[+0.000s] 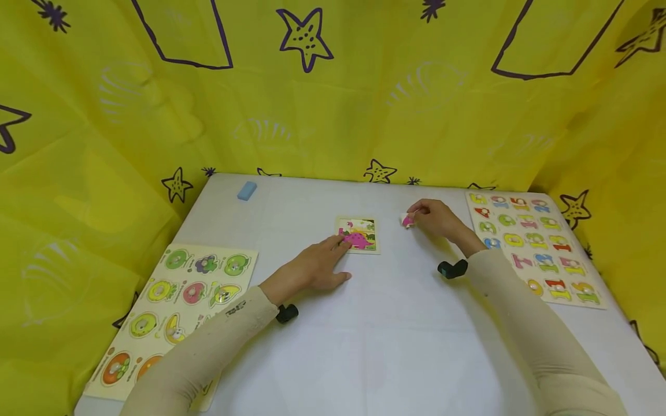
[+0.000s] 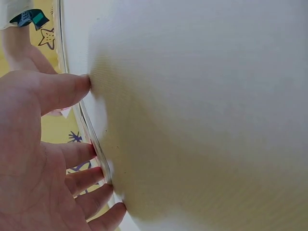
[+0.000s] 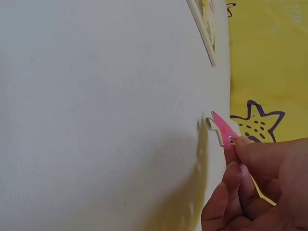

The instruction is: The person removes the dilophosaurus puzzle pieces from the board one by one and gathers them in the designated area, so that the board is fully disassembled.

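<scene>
The white counter (image 1: 364, 346) held one fruit board (image 1: 177, 306), one number board (image 1: 536, 254). The left hand (image 1: 322, 266), grip apart, touched one dinosaur puzzle (image 1: 361, 240); the right hand (image 1: 434, 218) pinched one pink piece (image 1: 407, 220) near it. Behind were one blue block (image 1: 247, 190), yellow cloth (image 1: 354, 98).

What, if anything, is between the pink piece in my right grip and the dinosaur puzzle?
Nothing visible; only tabletop separates the pink piece from the dinosaur puzzle. Your left grip touches the puzzle's opposite side.

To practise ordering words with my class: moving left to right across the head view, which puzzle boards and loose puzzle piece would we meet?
Fruit board → dinosaur puzzle → pink puzzle piece → number board.
</scene>
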`<state>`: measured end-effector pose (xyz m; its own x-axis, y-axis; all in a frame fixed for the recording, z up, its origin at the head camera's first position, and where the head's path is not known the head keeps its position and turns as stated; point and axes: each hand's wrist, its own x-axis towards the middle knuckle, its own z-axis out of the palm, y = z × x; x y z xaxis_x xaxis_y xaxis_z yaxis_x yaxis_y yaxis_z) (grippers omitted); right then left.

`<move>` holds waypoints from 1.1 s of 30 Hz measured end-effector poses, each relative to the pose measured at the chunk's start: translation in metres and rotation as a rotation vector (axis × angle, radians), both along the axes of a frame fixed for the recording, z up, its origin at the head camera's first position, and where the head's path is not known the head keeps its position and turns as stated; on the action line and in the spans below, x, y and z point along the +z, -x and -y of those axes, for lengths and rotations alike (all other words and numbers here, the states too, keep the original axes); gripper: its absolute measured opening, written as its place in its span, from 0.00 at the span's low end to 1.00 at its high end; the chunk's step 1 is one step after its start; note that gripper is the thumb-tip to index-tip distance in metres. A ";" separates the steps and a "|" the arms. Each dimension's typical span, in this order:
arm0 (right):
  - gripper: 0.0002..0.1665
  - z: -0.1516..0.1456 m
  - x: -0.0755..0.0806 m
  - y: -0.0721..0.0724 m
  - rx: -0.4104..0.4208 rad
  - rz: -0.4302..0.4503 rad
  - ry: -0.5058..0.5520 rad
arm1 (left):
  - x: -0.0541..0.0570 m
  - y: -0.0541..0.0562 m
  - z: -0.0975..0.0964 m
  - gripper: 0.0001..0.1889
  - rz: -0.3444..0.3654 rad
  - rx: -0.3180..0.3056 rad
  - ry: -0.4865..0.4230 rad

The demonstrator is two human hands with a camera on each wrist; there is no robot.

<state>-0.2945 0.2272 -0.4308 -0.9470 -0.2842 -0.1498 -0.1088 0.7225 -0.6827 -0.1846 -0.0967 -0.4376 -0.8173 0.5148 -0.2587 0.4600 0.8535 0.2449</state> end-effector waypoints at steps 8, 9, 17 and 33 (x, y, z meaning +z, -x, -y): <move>0.15 0.007 -0.007 -0.002 -0.025 0.002 -0.053 | 0.001 -0.001 0.002 0.42 0.010 0.002 -0.003; 0.15 0.008 -0.007 -0.002 -0.028 0.004 -0.059 | 0.001 -0.001 0.002 0.42 0.011 0.001 -0.006; 0.12 0.010 -0.011 -0.002 -0.033 -0.034 -0.104 | 0.002 -0.001 0.002 0.42 0.009 0.002 -0.016; 0.07 0.038 -0.003 -0.006 -0.052 -0.097 -0.105 | 0.002 -0.001 0.003 0.42 0.003 -0.006 -0.011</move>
<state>-0.2881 0.1894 -0.4336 -0.9716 -0.2215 -0.0832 -0.1308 0.7957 -0.5914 -0.1837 -0.0998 -0.4354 -0.8137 0.5223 -0.2552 0.4641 0.8481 0.2558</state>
